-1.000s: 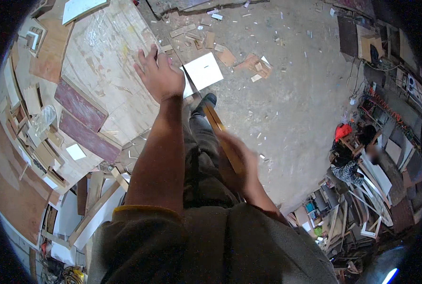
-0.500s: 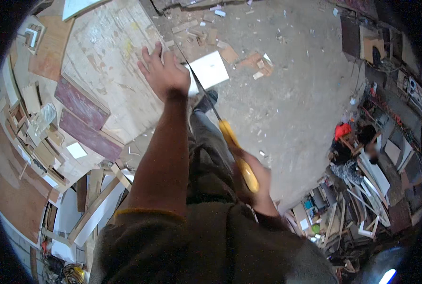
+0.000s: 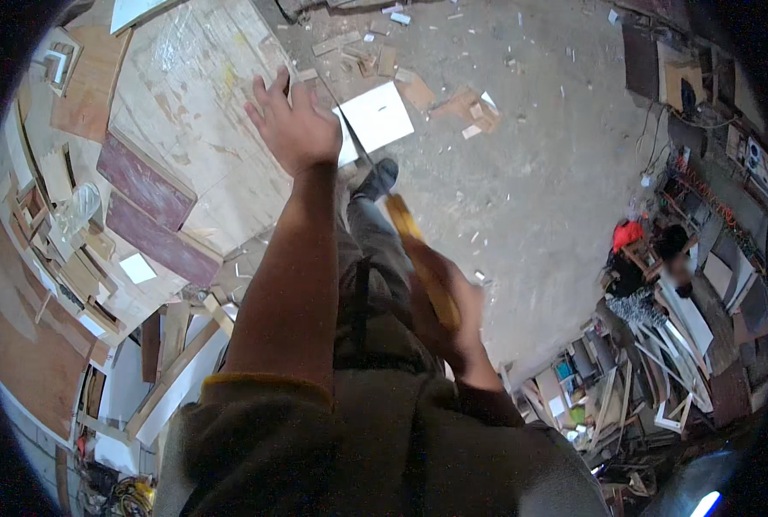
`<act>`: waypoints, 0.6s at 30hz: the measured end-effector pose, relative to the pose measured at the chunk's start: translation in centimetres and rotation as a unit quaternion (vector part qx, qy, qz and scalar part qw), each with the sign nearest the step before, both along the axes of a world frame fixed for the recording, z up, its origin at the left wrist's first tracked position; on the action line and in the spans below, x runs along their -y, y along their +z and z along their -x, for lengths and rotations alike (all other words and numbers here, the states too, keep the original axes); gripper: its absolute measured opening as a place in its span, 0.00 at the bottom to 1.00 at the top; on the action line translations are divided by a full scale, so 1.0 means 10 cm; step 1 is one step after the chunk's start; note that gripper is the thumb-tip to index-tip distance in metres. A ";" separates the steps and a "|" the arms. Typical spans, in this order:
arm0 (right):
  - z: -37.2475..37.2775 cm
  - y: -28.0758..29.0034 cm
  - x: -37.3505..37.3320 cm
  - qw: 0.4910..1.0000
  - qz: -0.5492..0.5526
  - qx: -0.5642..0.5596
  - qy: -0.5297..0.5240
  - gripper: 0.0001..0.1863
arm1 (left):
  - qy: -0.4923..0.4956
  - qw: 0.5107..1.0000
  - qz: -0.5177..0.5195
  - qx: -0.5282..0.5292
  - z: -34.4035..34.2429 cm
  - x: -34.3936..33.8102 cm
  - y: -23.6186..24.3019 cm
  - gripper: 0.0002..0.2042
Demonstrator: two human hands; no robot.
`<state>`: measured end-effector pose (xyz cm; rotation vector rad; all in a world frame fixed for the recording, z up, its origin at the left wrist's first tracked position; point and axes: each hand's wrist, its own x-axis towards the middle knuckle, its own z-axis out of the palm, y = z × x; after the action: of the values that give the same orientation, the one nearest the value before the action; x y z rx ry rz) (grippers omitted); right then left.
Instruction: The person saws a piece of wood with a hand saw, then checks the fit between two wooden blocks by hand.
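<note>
My right hand (image 3: 458,302) is wrapped round the yellow handle of a handsaw (image 3: 356,136). The saw's thin dark blade runs away from me, past my left hand, along the left part of a white board (image 3: 380,117). Whether the teeth are in the board cannot be made out. My left hand (image 3: 293,122) lies palm down with fingers spread at the right edge of a large pale wooden worktop (image 3: 203,112), close beside the blade. Any piece under that palm is hidden. My shoe (image 3: 382,177) shows just below the white board.
Two maroon panels (image 3: 147,183) and a brown plywood sheet (image 3: 91,82) lie on the worktop's left. Wood offcuts (image 3: 466,110) litter the concrete floor (image 3: 539,172). Timber strips (image 3: 173,370) are piled at lower left. Another person (image 3: 638,276) is among boards at far right.
My right hand has pushed the saw forward and slightly left, away from my body. My left hand keeps nearly the same place, fingers still spread.
</note>
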<state>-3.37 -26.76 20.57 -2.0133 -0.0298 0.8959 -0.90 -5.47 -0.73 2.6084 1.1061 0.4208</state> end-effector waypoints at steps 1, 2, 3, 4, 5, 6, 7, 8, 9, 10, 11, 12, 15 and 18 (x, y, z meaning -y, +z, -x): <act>-0.02 0.18 0.06 0.997 0.025 0.032 0.062 0.20 | 0.007 1.000 0.003 -0.018 0.04 -0.01 0.04 0.07; -0.04 0.15 0.05 0.997 0.023 0.035 0.064 0.20 | 0.017 0.999 0.005 -0.029 0.03 -0.02 0.02 0.08; -0.05 0.12 0.04 0.998 0.017 -0.004 0.067 0.21 | 0.025 0.999 -0.001 -0.037 0.05 -0.04 0.02 0.08; -0.06 0.10 0.03 0.997 0.011 -0.042 0.071 0.21 | 0.028 0.999 -0.002 -0.034 0.05 -0.08 -0.01 0.08; -0.04 0.11 0.09 0.997 0.012 -0.044 0.067 0.21 | 0.019 1.000 -0.016 -0.011 0.03 -0.06 0.01 0.07; 0.00 0.11 0.18 0.997 0.016 -0.033 0.065 0.20 | 0.010 0.999 -0.030 0.011 0.02 -0.05 0.03 0.05; 0.05 0.10 0.26 0.998 0.019 -0.022 0.063 0.20 | 0.005 1.000 -0.029 0.002 0.02 -0.06 0.06 0.06; 0.05 0.11 0.26 0.998 0.025 -0.005 0.064 0.20 | 0.005 1.000 -0.025 0.005 0.01 -0.05 0.03 0.06; 0.06 0.15 0.26 0.998 0.028 -0.003 0.064 0.20 | 0.011 1.000 -0.025 -0.004 0.01 -0.03 0.00 0.05; 0.06 0.22 0.26 0.997 0.037 0.011 0.070 0.20 | 0.018 0.999 -0.025 -0.014 0.01 -0.02 -0.02 0.05; 0.04 0.22 0.26 0.996 0.044 0.027 0.075 0.21 | 0.016 1.000 -0.026 -0.010 -0.03 -0.02 -0.05 0.05; 0.00 0.10 0.21 0.996 0.046 0.028 0.073 0.21 | 0.014 1.000 -0.019 -0.004 -0.03 0.01 -0.05 0.05; -0.15 -0.12 -0.12 0.996 -0.051 -0.065 0.023 0.19 | 0.021 1.000 -0.015 -0.009 0.07 -0.02 -0.02 0.05; 0.00 0.33 0.01 0.997 0.017 -0.070 -0.017 0.19 | 0.025 1.000 -0.008 -0.012 0.09 -0.07 -0.01 0.06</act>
<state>-3.33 -26.84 23.86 -1.9713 0.0984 1.0196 -1.79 -4.79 -0.84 2.6112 1.1830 0.4133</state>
